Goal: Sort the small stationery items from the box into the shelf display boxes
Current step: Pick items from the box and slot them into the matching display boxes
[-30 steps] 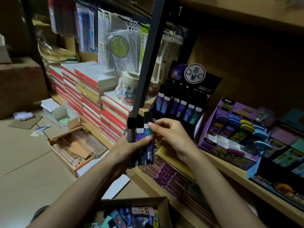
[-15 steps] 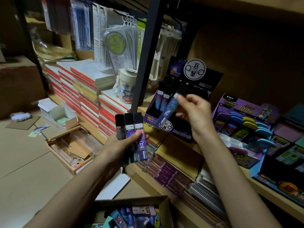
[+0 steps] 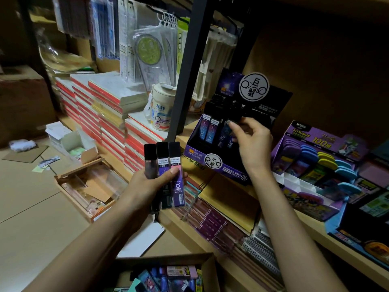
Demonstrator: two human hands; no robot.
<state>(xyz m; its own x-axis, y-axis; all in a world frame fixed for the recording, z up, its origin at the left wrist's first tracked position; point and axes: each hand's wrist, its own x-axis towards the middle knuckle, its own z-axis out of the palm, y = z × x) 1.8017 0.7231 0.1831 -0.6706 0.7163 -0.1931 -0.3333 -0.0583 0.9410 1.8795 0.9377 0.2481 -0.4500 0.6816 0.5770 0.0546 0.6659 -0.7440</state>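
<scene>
Dropping refills in one at a time, looks like. A second ago both hands were together on the bunch. Half a second ago the right hand was carrying one over. Now the right hand (image 3: pixel 252 142) is up at the purple display box (image 3: pixel 210 163) near the shelf's (image 3: pixel 305 226) left end, by the black upright. Its fingertips pinch the top of a single lead case (image 3: pixel 226 131), which is going into the front row right beside the ones already standing at the left end. I can't tell if it's fully seated yet.

The left hand (image 3: pixel 145 186) has dropped a bit lower and is wrapped around three lead refill cases (image 3: pixel 166 171), fanned upright in front of the shelf edge, thumb across the front.

So I'd say one more piece is basically sorted and three of this kind are queued. The cardboard box (image 3: pixel 208 268) at the bottom of the view has a heap of mixed stuff in it, so there's plenty left. The eraser display box (image 3: pixel 294 133) sits just to the right, untouched.
</scene>
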